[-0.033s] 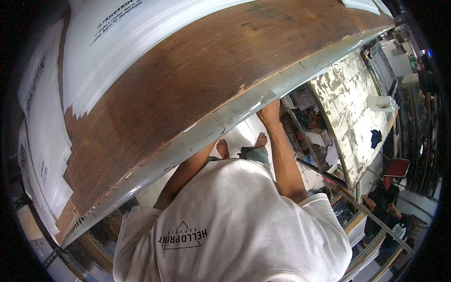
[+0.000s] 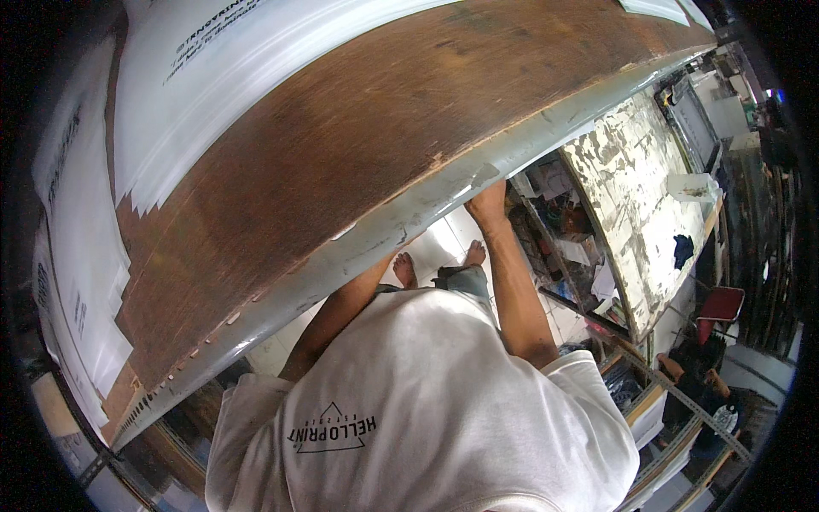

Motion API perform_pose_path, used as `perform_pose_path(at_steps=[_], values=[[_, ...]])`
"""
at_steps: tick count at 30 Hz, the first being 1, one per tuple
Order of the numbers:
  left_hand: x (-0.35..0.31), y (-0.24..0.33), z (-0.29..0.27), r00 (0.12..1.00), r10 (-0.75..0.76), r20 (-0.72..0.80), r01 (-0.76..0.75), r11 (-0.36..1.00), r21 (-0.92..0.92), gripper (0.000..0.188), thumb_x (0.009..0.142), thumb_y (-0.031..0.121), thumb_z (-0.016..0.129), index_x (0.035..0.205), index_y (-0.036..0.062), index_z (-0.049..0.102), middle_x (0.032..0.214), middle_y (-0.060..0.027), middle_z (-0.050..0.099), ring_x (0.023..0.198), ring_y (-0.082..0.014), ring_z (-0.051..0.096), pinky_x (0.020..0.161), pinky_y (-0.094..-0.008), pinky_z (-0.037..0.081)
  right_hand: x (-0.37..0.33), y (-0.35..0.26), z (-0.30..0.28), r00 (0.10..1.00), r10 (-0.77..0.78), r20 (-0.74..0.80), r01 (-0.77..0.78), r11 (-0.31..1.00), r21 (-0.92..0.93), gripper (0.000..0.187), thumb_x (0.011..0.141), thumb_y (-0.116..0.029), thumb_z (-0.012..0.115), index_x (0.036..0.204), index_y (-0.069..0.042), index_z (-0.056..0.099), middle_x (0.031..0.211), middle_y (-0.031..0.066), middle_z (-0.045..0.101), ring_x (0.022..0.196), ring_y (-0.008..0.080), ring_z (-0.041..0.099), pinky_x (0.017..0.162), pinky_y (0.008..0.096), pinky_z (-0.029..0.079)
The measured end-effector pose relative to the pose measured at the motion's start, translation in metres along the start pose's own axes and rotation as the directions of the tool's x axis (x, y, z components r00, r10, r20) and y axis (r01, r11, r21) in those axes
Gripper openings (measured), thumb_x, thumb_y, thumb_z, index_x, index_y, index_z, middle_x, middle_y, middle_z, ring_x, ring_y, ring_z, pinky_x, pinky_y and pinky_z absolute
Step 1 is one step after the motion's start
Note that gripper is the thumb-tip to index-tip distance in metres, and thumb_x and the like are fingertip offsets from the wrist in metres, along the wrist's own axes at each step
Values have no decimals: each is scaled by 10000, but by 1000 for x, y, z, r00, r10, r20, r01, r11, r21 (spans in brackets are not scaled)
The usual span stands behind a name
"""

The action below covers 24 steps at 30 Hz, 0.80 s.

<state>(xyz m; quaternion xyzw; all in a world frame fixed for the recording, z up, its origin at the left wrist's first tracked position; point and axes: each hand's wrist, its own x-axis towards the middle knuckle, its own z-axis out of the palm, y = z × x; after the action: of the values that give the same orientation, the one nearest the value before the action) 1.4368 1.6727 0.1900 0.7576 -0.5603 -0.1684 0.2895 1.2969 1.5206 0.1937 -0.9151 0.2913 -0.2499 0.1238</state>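
Observation:
A long brown wooden tabletop [image 2: 341,154] with a grey front edge [image 2: 409,213] crosses the view on a slant. My right hand [image 2: 488,206] is at the underside of this edge, its back showing and its fingers hidden. Whether it grips anything cannot be seen. My left forearm [image 2: 337,311] runs up under the same edge, which hides the left hand. On the tabletop lie white printed sheets [image 2: 196,111] with black lettering, at the far left and along the left side. Their lower edges are stepped, like a stack.
To the right stands a second table [image 2: 636,196] with a peeling, pale top, a white box [image 2: 691,188] and a dark cloth [image 2: 682,250]. Papers and clutter [image 2: 567,222] fill the space below it. A red stool [image 2: 718,309] and metal shelf frames [image 2: 699,418] stand farther right.

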Motion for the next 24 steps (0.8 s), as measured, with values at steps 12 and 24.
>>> perform_pose_path(at_steps=[12,24], values=[[-2,-8,15,938,268,-219,-186,924,334,420,864,376,749,1241,194,735,1470,-57,564,1215,-321,593,1013,-492,420,-39,3,-49,990,115,-83,-105,987,123,329,676,26,662,992,-24,738,906,153,604,909,363,549,798,446,479],[2,44,16,979,68,-193,-127,942,-311,206,781,282,835,822,94,761,1034,-76,730,919,-236,667,784,-332,461,-139,65,-83,868,484,-112,-468,872,141,231,847,-76,708,1066,-10,740,1130,309,652,1133,501,580,1023,515,458]])
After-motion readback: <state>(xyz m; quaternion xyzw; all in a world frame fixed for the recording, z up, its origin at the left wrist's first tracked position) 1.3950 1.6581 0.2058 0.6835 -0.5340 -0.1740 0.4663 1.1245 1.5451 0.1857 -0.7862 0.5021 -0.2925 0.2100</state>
